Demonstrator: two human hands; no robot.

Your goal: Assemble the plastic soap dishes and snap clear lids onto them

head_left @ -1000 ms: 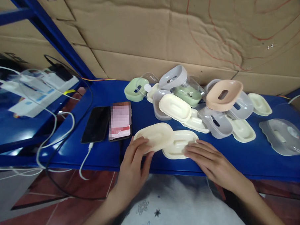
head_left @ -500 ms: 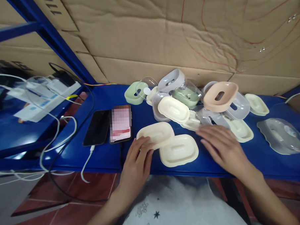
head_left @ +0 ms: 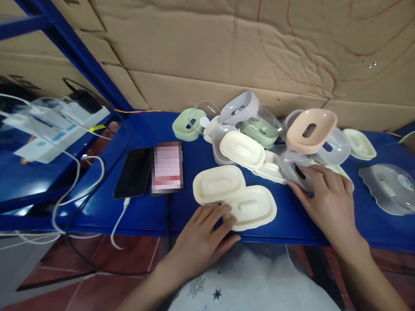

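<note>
Left hand: we are seeing the left hand (head_left: 206,236) lying low and centre in the frame, fingers loosely spread and flat, fingertips touching the near edge of a cream soap dish (head_left: 253,207).
Cream soap dish: it is sitting at the front edge of the blue shelf (head_left: 334,223), a smooth, matte, rounded rectangle with a shallow oval hollow; a second cream tray (head_left: 218,184) is lying just beside it, to its upper left, their rims overlapping.
Right hand: we are seeing the right hand (head_left: 328,200) right of centre, fingers curled over a grey translucent dish (head_left: 297,172), gripping its edge.
Pile: behind it, glossy oval dishes are heaping up, with a peach dish (head_left: 311,130) on top and a green dish (head_left: 187,124) at the pile's left end.
Clear lid: a frosted lid (head_left: 391,188) is lying at the right edge.
Phones: two phones (head_left: 149,169) are lying side by side left of centre.
Backdrop: creased cardboard (head_left: 223,44) is filling the upper frame.
</note>
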